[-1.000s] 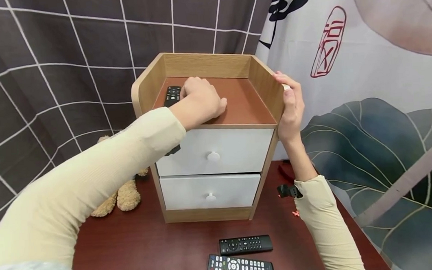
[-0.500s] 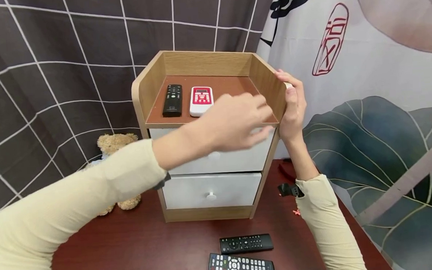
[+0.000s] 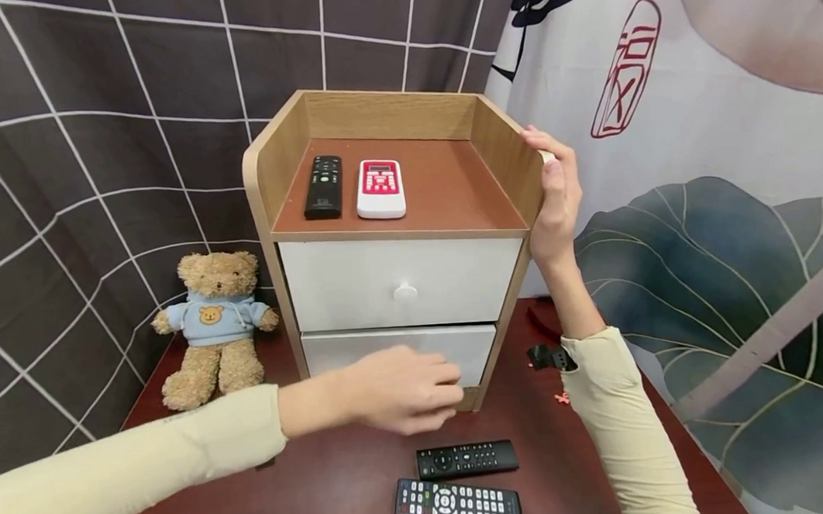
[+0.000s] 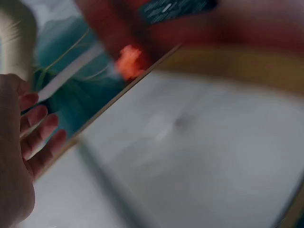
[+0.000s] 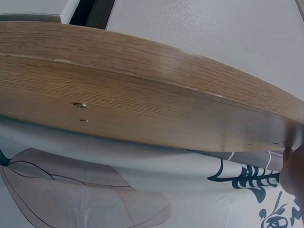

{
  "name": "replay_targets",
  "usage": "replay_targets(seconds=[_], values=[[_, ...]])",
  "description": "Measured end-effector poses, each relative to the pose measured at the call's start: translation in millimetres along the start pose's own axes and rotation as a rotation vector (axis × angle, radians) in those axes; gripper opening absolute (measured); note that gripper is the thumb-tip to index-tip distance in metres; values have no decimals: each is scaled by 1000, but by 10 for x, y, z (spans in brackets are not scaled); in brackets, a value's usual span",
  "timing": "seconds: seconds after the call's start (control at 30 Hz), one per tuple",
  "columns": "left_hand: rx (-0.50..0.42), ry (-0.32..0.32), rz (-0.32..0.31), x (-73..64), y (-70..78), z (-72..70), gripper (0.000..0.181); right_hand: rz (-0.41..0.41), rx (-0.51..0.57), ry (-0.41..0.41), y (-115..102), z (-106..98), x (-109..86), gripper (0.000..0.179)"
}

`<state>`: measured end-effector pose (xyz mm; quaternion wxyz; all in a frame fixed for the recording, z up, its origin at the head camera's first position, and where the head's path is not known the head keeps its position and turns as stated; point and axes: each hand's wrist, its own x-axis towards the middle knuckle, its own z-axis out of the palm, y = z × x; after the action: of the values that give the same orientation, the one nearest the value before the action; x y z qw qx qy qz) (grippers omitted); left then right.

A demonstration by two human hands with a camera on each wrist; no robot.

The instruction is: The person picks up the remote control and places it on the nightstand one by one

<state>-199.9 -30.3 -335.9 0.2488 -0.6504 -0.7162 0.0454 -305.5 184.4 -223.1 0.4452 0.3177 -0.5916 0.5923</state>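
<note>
Over the table [image 3: 319, 498], the left hand [image 3: 397, 390] hangs loose-fingered near a remote [image 3: 467, 460]; the right hand [image 3: 555, 203] grips the cabinet's [image 3: 357, 283] right edge.

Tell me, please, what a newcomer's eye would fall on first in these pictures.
Probably the blue-clad teddy bear, sitting left of the cabinet in the head view. Next, perhaps, the red-and-white remote on the cabinet's top, beside a black remote, and the left hand before the lower drawer.

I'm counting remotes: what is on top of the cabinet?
On top of the wooden cabinet lie a black remote and, to its right, a white-and-red remote. The brown surface directly beneath each is covered, so nothing there can be seen.
</note>
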Motion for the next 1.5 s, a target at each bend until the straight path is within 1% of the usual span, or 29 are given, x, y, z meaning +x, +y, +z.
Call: replay_targets(seconds=[0.13, 0.2, 0.27, 0.33, 0.4, 0.5, 0.57, 0.6, 0.67, 0.7, 0.83, 0.93, 1.0, 1.07, 1.13, 1.2, 1.23, 1.33, 1.5], values=[[21, -115, -17, -290, 214, 490, 18, -5, 10, 4, 49, -23, 30, 40], [20, -171, -49, -403, 317, 695, 19, -14, 14, 8, 62, -25, 42, 40], [-20, -210, -128, -480, 398, 867, 21, -23, 26, 12, 70, -21, 59, 40], [-88, -233, -231, -515, 460, 1019, 23, -31, 32, 14, 73, -14, 75, 40], [-169, -252, -338, -525, 516, 1156, 27, -32, 39, 10, 72, -7, 84, 40], [-293, -275, -468, -501, 589, 1326, 38, -26, 32, 7, 60, -7, 77, 41], [-347, -290, -524, -470, 630, 1416, 47, -21, 28, 10, 39, -11, 64, 41], [-360, -297, -531, -455, 649, 1452, 50, -19, 22, 12, 24, -13, 52, 41], [-365, -317, -512, -434, 686, 1496, 54, -13, 12, 14, -28, -5, 18, 41], [-350, -323, -490, -432, 709, 1517, 54, -10, 7, 13, -56, 4, -2, 41], [-270, -336, -395, -438, 764, 1584, 50, -7, -1, 0, 6, 1, -48, 41], [-208, -337, -359, -439, 753, 1628, 51, -14, -4, -8, 88, -14, -31, 41], [-150, -334, -322, -437, 734, 1651, 54, -18, -8, -11, 67, -12, -16, 42], [-76, -333, -281, -429, 728, 1673, 56, -21, -13, -11, 61, -22, -3, 42], [9, -316, -243, -419, 741, 1705, 57, -21, -14, -7, 63, -38, 4, 42], [79, -296, -222, -410, 765, 1737, 56, -21, -13, -2, 72, -52, 5, 42], [94, -286, -220, -406, 778, 1754, 55, -21, -12, 1, 79, -57, 6, 42], [84, -251, -232, -402, 804, 1802, 50, -23, -9, 1, 101, -62, 7, 42], [2, -193, -256, -411, 790, 1835, 42, -20, -15, -3, 118, -70, 8, 42]])
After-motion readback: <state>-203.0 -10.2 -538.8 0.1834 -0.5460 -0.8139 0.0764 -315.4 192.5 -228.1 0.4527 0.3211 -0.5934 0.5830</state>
